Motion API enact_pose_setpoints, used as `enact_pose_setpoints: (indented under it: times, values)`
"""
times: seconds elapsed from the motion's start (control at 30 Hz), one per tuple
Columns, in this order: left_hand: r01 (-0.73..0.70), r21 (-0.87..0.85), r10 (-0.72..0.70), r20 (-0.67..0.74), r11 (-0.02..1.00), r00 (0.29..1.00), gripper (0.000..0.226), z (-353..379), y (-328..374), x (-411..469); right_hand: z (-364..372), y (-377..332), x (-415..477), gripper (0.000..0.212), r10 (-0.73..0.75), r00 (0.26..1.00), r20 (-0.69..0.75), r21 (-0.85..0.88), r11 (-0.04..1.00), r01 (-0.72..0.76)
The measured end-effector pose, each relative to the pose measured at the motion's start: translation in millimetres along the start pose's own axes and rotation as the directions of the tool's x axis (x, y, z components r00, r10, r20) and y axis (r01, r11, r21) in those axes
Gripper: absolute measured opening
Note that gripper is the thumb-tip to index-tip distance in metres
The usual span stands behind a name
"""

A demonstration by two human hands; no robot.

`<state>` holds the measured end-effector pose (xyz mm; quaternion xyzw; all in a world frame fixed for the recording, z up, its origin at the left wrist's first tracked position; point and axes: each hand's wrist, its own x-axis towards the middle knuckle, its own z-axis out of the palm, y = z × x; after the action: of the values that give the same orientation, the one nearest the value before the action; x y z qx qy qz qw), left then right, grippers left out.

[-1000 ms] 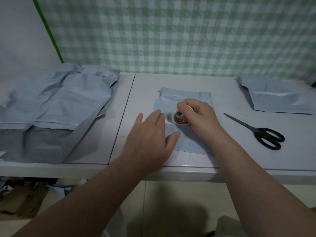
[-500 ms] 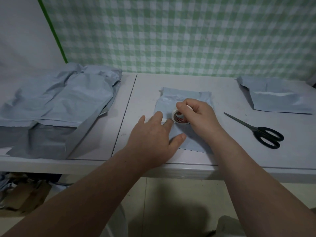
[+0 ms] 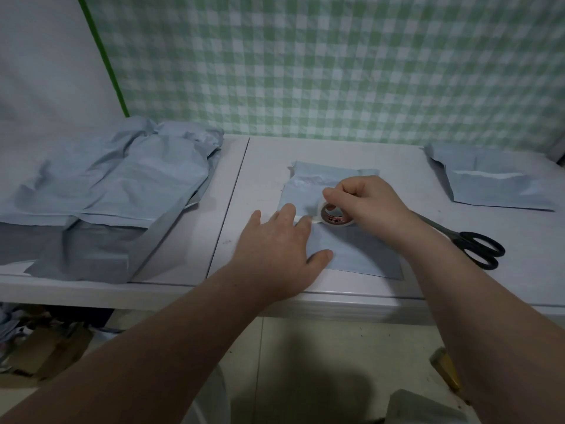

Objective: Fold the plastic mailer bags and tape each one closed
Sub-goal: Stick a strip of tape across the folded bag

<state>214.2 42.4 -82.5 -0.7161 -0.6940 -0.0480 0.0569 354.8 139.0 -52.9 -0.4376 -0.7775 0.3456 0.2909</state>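
A folded grey-blue mailer bag [image 3: 360,252] lies flat near the front edge of the white table [image 3: 351,151]. My left hand [image 3: 279,249] presses flat on the bag's left part, fingers straight, fingertips by the end of the tape. A small roll of clear tape [image 3: 333,214] with a red-printed core stands on the bag, and my right hand [image 3: 370,203] grips it from the right with curled fingers. A short strip of tape runs from the roll toward my left fingertips.
Black scissors [image 3: 470,244] lie on the table right of my right forearm. Another folded mailer bag [image 3: 492,182] rests at the back right. A heap of unfolded grey mailer bags [image 3: 101,197] covers the left table. A green checked cloth hangs behind.
My left hand slid a little forward on the bag toward the roll. My right hand shifted the tape roll slightly right, drawing out a short strip of tape.
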Motion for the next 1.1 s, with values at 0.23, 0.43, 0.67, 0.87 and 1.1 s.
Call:
enact_pose_setpoints:
  times: [0.23,0.43,0.67,0.87,1.1]
  values:
    - [-0.002,0.0,0.002,0.005,1.0,1.0,0.065,0.1,-0.4,0.1,-18.8,-3.4,-3.0,0.038,-0.042,0.999,0.025,-0.332,0.942,0.048]
    - [-0.015,0.011,0.015,0.014,1.0,1.0,0.063,-1.3,-0.9,0.7,-15.4,-3.8,-2.2,0.033,-0.055,0.998,0.027,-0.472,0.88,0.061]
    - [-0.022,0.042,0.019,0.068,0.999,0.997,0.066,-4.5,5.2,2.2,-10.7,-5.9,-2.9,0.033,-0.097,0.994,0.051,-0.616,0.78,0.108]
    - [-0.009,0.051,0.005,0.076,0.999,0.997,0.06,-0.5,11.6,6.2,-4.2,-7.5,-5.8,0.035,-0.148,0.989,0.028,-0.713,0.69,0.124]
    - [0.011,0.042,-0.015,0.091,0.999,0.996,0.06,0.0,14.3,8.1,-8.1,8.1,-12.5,0.024,-0.166,0.986,-0.016,-0.492,0.86,0.137]
